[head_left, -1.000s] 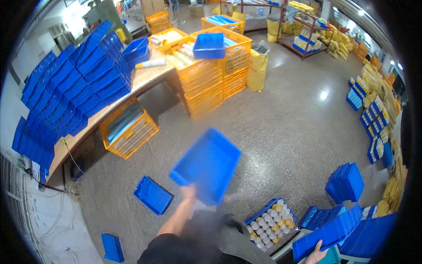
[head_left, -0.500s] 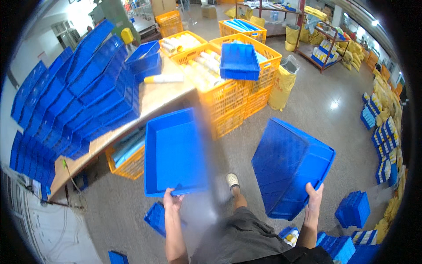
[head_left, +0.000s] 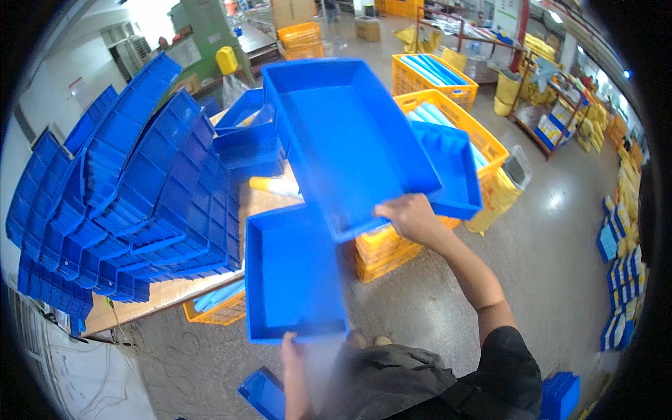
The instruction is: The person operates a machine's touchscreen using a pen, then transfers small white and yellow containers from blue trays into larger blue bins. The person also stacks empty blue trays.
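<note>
Two shallow blue plastic bins are in my hands. My left hand [head_left: 292, 350] grips the near rim of the lower bin [head_left: 290, 269], its open top facing me, beside the table edge. With my right arm stretched forward, my right hand [head_left: 411, 215] is closed on the near right corner of the other bin [head_left: 346, 133], raised higher and also facing me. Part of the lower bin is hidden behind the raised one. A third blue bin [head_left: 455, 168] sits over the orange crate [head_left: 490, 143], partly covered by the raised bin. A yellow-and-white roll [head_left: 273, 185] lies on the table.
Tall leaning stacks of blue bins [head_left: 161, 182] fill the wooden table [head_left: 175, 290] at left. Below it stands an orange crate [head_left: 217, 308] of light-blue rolls. A blue bin [head_left: 262, 392] is on the floor near my left arm. Racks [head_left: 469, 35] stand at the back right.
My right hand has swung its bin from the right side up and across to the front, turning its open side toward me. The left bin stays nearly in place. My view has shifted left.
</note>
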{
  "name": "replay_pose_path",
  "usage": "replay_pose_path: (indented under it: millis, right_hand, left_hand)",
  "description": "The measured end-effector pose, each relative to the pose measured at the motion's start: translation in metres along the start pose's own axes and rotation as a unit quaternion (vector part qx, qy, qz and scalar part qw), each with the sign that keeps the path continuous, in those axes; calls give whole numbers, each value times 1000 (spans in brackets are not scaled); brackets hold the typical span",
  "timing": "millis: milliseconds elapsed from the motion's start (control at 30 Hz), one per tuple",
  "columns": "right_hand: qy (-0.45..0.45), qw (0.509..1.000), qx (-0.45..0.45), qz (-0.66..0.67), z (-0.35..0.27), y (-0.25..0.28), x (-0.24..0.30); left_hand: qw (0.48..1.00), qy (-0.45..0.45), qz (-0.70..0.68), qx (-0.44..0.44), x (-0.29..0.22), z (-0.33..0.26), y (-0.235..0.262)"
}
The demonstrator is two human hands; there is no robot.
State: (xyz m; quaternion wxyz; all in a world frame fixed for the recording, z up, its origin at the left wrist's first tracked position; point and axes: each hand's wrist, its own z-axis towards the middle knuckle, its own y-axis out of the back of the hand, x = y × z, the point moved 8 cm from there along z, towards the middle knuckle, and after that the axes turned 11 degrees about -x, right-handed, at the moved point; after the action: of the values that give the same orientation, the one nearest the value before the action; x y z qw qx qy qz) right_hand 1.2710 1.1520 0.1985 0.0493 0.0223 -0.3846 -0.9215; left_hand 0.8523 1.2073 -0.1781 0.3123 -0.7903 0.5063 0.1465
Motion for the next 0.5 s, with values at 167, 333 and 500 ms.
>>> replay_pose_path:
  millis: [167, 333, 500]
  right_hand:
    - [27, 999, 26, -30, 118, -155, -64]
    - [34, 984, 165, -64, 210, -317, -114]
    - [51, 997, -48, -28, 278, -390, -124]
  left_hand:
    - [986, -98, 130, -42, -24, -9, -2]
    - [993, -32, -41, -102, -46, -38, -32]
    - [973, -96, 98, -183, -62, -42, -60]
